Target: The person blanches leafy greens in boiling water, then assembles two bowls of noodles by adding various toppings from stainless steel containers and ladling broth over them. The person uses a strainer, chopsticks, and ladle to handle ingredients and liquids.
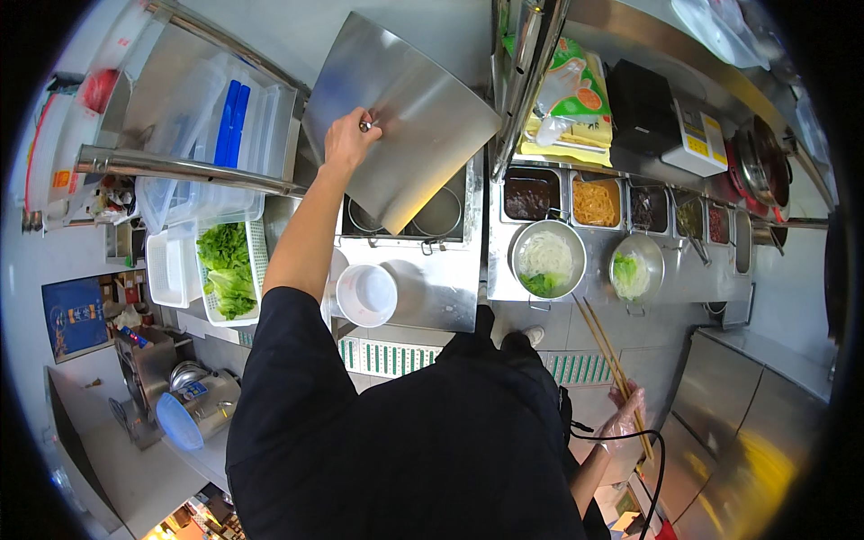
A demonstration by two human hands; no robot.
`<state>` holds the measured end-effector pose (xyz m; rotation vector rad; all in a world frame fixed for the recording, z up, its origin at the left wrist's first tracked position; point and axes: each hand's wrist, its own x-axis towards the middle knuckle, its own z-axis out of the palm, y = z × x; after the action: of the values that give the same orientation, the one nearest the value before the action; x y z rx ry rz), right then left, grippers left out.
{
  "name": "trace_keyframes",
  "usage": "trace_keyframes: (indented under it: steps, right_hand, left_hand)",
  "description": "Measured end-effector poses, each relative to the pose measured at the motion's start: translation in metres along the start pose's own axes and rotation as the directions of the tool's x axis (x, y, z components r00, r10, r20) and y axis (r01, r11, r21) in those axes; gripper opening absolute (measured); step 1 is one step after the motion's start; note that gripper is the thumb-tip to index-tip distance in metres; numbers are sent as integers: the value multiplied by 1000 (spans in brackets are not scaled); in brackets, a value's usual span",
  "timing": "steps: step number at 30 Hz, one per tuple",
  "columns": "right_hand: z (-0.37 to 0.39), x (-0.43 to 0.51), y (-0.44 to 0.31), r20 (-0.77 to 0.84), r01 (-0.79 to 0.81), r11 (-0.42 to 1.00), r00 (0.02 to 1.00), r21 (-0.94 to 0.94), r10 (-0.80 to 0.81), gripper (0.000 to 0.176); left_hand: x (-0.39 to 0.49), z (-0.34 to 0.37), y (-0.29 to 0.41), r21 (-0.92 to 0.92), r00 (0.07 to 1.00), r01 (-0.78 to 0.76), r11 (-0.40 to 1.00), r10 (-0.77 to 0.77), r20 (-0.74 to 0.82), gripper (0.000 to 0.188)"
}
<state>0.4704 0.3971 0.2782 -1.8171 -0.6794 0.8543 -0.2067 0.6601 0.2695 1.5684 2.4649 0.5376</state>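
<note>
My left hand [353, 138] is bare and grips the small knob of a large stainless steel lid [412, 115], held tilted over a cooker with round wells [437, 212]. On my right side, my right hand [624, 415], in a clear plastic glove, holds a pair of long wooden chopsticks [611, 361], their tips reaching toward the counter's front edge. Two metal bowls stand on that counter: the larger bowl [548, 259] and the smaller bowl [636, 267] each contain white noodles and green leaves.
Behind the bowls runs a row of metal tubs, with dark sauce [532, 194] and orange shreds [596, 204] among them. A white plastic tub [366, 295] stands at the cooker's front. Lettuce [229, 266] fills a white basket on the left. A steel shelf post [523, 94] rises beside the lid.
</note>
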Motion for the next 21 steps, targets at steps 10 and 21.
trace_keyframes:
  steps: [10,21]
  right_hand:
    - [0,-3,0,41,-3,1000,999,-29,4,47]
    - [3,-5,-4,31,41,997,999,-72,-39,47]
  left_hand:
    - [7,13,5,46,994,97,994,-99,43,34]
    - [11,44,-13,24,993,115,993,-116,17,31]
